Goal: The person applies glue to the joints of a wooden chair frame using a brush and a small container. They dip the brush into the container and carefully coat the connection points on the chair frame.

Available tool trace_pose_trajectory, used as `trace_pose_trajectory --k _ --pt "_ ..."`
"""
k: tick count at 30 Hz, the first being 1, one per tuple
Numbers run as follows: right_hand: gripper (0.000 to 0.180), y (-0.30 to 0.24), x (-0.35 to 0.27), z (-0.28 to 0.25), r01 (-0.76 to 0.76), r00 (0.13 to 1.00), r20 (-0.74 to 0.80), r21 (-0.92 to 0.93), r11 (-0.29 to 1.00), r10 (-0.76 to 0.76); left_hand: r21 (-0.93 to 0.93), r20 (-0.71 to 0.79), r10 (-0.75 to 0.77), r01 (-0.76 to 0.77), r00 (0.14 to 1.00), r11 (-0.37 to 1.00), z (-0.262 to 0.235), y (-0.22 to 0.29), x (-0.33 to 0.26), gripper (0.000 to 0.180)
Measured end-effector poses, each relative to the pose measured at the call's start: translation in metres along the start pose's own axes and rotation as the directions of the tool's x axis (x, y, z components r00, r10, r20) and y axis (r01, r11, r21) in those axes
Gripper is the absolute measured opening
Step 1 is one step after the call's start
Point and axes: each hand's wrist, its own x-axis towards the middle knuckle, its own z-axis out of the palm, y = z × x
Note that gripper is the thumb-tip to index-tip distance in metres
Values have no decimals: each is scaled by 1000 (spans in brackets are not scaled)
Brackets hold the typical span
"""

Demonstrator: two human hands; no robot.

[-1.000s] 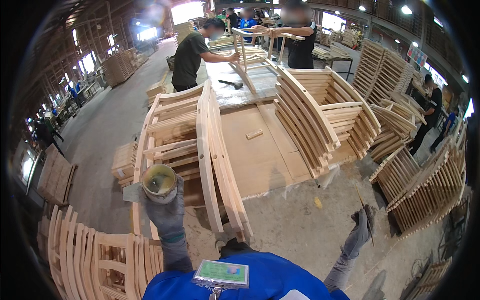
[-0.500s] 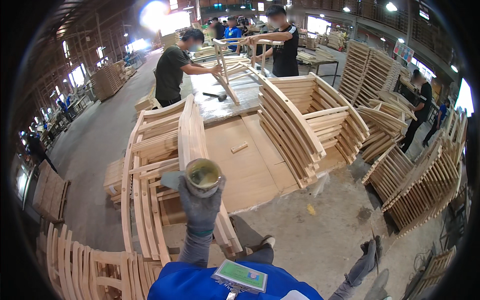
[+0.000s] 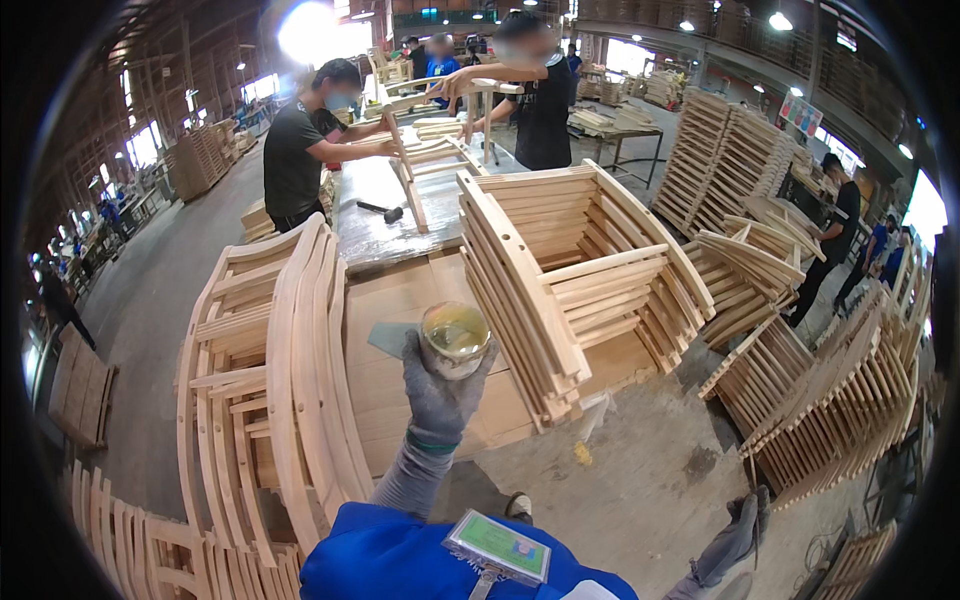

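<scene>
My left hand (image 3: pixel 440 392), in a grey glove, is wrapped round a small round cup (image 3: pixel 456 343) with a pale yellowish substance inside. A flat grey-green piece (image 3: pixel 392 339) sticks out to the left beside the cup; how it is held is hidden. Low on the right, my gloved right hand (image 3: pixel 742 528) is closed round a thin, dark, stick-like thing (image 3: pixel 755 473), too small to name. Stacked curved wooden frames stand on both sides of the cup, a left stack (image 3: pixel 270 350) and a right stack (image 3: pixel 525 290).
Ahead, two co-workers (image 3: pixel 297 150) (image 3: pixel 540 110) hold a wooden frame (image 3: pixel 405 165) over a film-covered table. A hammer (image 3: pixel 381 211) lies there. More frames stand at the lower left (image 3: pixel 150 540) and right (image 3: pixel 830 390). Cables lie on the floor at the lower right.
My left hand and the cup have moved right, now in front of the board between the stacks. The view has shifted, so the stacks and co-workers appear further left. My right hand stays low.
</scene>
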Motion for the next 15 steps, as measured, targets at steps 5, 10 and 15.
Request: trace_pose_trajectory --k 5,10,15 --pt "31 9 68 27 33 999 -22 -61 998 -34 -22 -1 -29 29 1000 999 15 -55 63 42" --pt "30 36 105 53 -1 1000 -15 20 1000 1 -31 -28 -24 24 999 999 26 -88 99 45" --pt "30 44 135 115 -56 988 143 15 998 53 125 29 111 -114 993 986 18 -78 108 47"
